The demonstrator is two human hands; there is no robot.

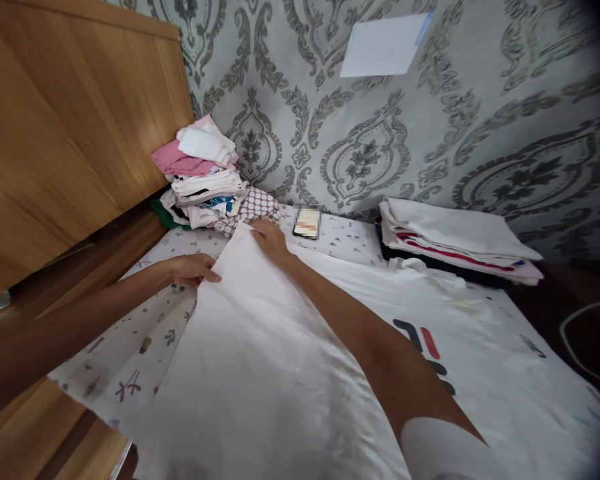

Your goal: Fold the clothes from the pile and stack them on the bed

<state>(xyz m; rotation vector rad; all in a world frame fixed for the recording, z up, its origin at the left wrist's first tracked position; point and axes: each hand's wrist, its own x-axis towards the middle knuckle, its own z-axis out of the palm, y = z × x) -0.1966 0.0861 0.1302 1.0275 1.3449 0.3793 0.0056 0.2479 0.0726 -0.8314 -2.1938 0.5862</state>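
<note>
A white T-shirt (260,320) with dark and red printed lettering spreads over a patterned sheet, one part of it folded towards the left. At the shirt's left edge, my left hand (194,269) pinches the fabric between thumb and fingers. My right hand (270,239) reaches further forward and grips the shirt's far end near its upper corner; its fingertips are partly hidden. Just beyond my right hand, a phone (307,223) with a blurred-out screen lies on the sheet.
A pile of folded clothes (205,183) stands at the back left, beside a wooden cabinet (80,120). Another folded stack (455,233) sits at the back right against the patterned wall (300,120). A white cable (575,327) curves at the far right.
</note>
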